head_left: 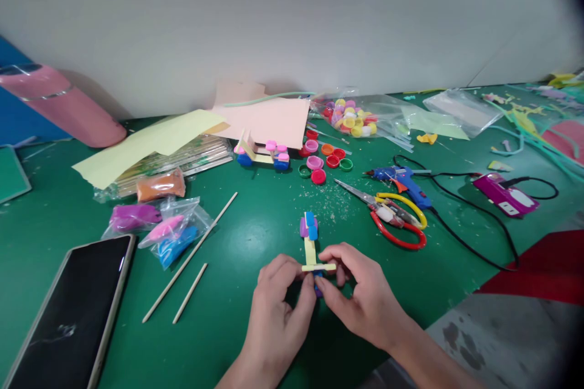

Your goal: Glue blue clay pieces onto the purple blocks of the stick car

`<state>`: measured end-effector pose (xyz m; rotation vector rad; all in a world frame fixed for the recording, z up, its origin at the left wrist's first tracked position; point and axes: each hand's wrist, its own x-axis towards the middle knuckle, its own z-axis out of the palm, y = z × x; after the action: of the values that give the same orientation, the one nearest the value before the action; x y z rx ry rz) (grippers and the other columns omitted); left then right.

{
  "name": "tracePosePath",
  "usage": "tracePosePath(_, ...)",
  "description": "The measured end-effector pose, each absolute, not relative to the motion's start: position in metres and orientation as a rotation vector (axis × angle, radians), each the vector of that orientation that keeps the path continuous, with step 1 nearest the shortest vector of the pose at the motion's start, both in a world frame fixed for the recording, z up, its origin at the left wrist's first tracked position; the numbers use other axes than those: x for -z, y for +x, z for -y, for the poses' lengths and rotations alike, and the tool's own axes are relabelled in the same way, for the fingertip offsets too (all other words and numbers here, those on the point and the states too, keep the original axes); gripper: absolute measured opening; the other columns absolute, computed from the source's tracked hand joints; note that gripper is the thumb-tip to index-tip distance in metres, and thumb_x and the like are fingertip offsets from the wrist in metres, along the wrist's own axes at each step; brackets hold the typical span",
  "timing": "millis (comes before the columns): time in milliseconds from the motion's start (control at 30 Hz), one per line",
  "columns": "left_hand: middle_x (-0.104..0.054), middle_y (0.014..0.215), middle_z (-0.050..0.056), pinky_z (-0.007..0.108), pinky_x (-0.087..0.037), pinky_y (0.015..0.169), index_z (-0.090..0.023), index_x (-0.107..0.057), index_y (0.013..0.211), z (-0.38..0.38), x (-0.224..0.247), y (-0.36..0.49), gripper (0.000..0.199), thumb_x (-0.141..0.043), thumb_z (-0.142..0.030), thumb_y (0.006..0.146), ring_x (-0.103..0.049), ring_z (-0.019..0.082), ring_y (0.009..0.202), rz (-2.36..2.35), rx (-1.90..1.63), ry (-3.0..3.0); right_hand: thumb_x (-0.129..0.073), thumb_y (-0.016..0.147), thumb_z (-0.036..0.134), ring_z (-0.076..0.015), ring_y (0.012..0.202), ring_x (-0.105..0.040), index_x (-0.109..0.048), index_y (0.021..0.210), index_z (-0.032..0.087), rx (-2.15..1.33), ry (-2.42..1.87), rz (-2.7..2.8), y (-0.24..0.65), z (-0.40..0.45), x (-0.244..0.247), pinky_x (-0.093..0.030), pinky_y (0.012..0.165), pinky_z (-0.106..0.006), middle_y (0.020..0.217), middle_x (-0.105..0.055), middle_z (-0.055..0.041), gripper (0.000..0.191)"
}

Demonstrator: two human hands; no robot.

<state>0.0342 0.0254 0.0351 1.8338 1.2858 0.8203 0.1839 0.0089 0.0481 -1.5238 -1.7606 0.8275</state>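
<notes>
Between my hands, near the front of the green table, is a small toy car point(310, 250) made of pale yellow sticks with blue and purple clay pieces. A short pale stick lies crosswise on it. My left hand point(279, 310) pinches the near end from the left, thumb against the blue part. From the right, my right hand point(360, 298) closes thumb and fingers round the same near end. Fingers hide part of that end. Farther back stands a similar toy car point(263, 157) with pink and blue clay parts.
Scissors point(387, 213) and a blue glue gun point(404, 184) with a black cord lie to the right. Bottle caps point(314, 163) cluster behind. Left are two wooden sticks point(189, 258), bagged clay point(176, 247), a phone point(75, 310) and a pink bottle point(68, 109).
</notes>
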Motion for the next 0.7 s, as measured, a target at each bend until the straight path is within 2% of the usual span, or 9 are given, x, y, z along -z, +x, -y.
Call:
tracePosePath(233, -0.055, 0.066, 0.0, 0.03, -0.042, 0.06, -0.02, -0.05, 0.068, -0.02, -0.034, 0.035, 0.008, -0.048, -0.019, 0.076, -0.053, 0.016, 0.064, -1.346, -0.816, 1.917, -0.055, 0.077, 0.018, -0.0105, 0.059, -0.045, -0.057, 0.084, 0.019, -0.857, -1.567, 1.794, 0.184, -0.013, -0.052, -0.038, 0.053, -0.021, 0.072, -0.05, 0.0006, 0.007)
tracePosePath(500, -0.05, 0.065, 0.001, 0.033, -0.041, 0.057, -0.02, -0.042, 0.066, -0.02, -0.033, 0.039, 0.009, -0.048, -0.017, 0.072, -0.05, 0.017, 0.061, -1.407, -0.793, 2.026, -0.054, 0.077, 0.016, -0.0109, 0.061, -0.046, -0.057, 0.084, 0.021, -0.888, -1.586, 1.825, 0.185, -0.017, -0.056, -0.039, 0.055, -0.022, 0.075, -0.052, 0.0006, 0.009)
tracePosePath(700, -0.053, 0.072, 0.004, 0.036, -0.043, 0.06, -0.019, -0.047, 0.074, -0.018, -0.029, 0.039, 0.01, -0.053, -0.014, 0.067, -0.053, 0.02, 0.068, -1.414, -0.749, 2.103, -0.056, 0.078, 0.019, -0.0106, 0.061, -0.048, -0.058, 0.084, 0.021, -0.922, -1.581, 1.839, 0.186, -0.018, -0.06, -0.041, 0.056, -0.022, 0.079, -0.054, 0.0001, 0.007)
